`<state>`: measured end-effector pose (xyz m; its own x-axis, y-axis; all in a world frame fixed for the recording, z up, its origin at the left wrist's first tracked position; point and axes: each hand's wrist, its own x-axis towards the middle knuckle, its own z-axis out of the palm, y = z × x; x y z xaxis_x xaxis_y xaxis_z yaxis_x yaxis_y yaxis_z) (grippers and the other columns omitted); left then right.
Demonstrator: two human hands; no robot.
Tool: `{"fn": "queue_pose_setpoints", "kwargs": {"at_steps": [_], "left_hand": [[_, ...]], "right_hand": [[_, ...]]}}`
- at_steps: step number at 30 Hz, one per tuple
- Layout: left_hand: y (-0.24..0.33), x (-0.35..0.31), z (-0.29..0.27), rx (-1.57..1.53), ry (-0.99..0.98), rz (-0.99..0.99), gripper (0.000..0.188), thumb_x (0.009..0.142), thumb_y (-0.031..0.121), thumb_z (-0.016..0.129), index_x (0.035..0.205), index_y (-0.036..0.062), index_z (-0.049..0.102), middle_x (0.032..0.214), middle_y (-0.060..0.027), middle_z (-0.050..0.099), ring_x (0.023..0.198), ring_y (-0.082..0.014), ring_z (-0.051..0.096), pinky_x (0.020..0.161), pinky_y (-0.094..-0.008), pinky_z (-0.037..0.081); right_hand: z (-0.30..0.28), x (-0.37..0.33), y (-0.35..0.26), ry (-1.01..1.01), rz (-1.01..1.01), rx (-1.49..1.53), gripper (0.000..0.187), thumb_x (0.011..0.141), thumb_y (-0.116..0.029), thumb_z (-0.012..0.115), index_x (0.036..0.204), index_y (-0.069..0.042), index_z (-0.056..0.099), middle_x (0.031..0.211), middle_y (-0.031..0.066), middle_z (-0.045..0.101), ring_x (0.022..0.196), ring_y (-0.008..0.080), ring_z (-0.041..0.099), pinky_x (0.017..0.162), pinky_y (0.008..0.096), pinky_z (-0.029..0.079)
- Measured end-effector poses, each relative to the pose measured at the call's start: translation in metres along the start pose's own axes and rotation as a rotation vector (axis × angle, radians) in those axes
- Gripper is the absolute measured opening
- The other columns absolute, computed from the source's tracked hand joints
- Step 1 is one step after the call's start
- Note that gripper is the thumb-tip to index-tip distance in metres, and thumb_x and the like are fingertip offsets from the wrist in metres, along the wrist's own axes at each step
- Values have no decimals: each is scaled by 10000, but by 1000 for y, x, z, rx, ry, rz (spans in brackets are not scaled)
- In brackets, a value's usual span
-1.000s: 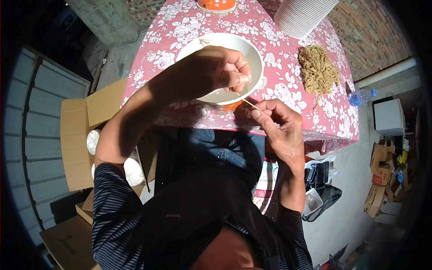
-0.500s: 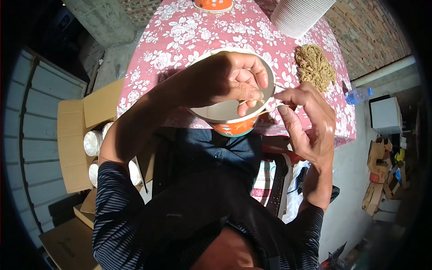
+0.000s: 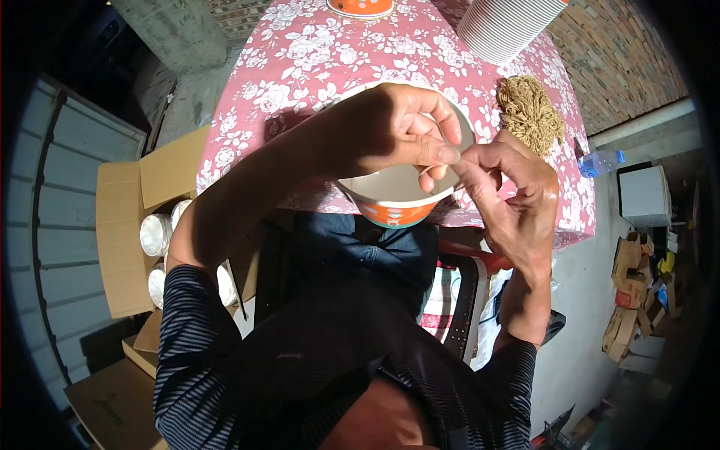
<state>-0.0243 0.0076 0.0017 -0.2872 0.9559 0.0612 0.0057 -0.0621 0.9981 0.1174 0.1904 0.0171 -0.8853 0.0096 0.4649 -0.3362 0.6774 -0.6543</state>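
Over a large round paper tub [image 3: 397, 215], orange outside with a green base band and white inside, my two hands meet at the fingertips. My left hand [image 3: 424, 135] reaches across the tub's mouth, thumb and fingers pinched; its other fingers are curled. From the right, my right hand [image 3: 517, 184] pinches with thumb and forefinger against the left fingertips. A thin tan piece of twine showed between them a moment earlier; now the fingers mostly hide it. A loose hank of tan twine [image 3: 529, 116] lies on the table beyond my right hand.
A pink floral cloth covers the table [image 3: 300, 56]. A tall stack of white tubs [image 3: 504, 30] stands at the far right, another orange tub [image 3: 361, 7] at the far edge. An open carton [image 3: 120, 232] with white rolls sits left; a water bottle [image 3: 600, 163] is at right.
My hands have closed together: the right fingertips moved in to touch the left ones, and the strand between them is now mostly covered. The view has shifted slightly.
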Motion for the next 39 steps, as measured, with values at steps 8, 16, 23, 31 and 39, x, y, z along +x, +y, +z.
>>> {"fn": "queue_pose_setpoints", "kwargs": {"at_steps": [8,16,23,31,39], "left_hand": [[-2,-3,-6,152,-41,-40,257,910,51,747,1117,-61,642,964,-123,735,875,-156,723,863,-287,568],[13,-2,-9,258,116,-112,244,848,-9,783,1060,-45,669,911,-108,751,814,-139,733,836,-274,574],[17,7,-3,219,22,-85,179,844,65,808,981,-24,736,876,-77,765,825,-117,720,823,-266,552],[8,4,-7,98,32,-88,206,950,147,742,1005,-51,722,827,-66,719,768,-116,676,767,-254,524],[8,10,-5,95,16,-97,230,950,174,737,995,-50,719,850,-74,721,783,-113,664,763,-261,524]], "right_hand": [[0,-9,11,7,16,-23,62,862,13,754,907,25,713,777,63,642,657,121,588,595,270,466],[-23,-3,-3,-96,-196,-29,180,881,81,689,1048,26,649,879,119,676,777,225,654,731,339,525],[-24,35,-12,-238,-354,-33,144,838,113,690,933,14,643,859,132,628,777,261,640,697,337,502],[-27,32,14,-201,-252,-64,215,781,113,572,934,34,701,915,153,654,855,280,671,759,360,533],[-22,15,7,-86,-220,-138,155,799,21,786,940,46,727,878,151,666,813,279,674,723,350,536]]}}
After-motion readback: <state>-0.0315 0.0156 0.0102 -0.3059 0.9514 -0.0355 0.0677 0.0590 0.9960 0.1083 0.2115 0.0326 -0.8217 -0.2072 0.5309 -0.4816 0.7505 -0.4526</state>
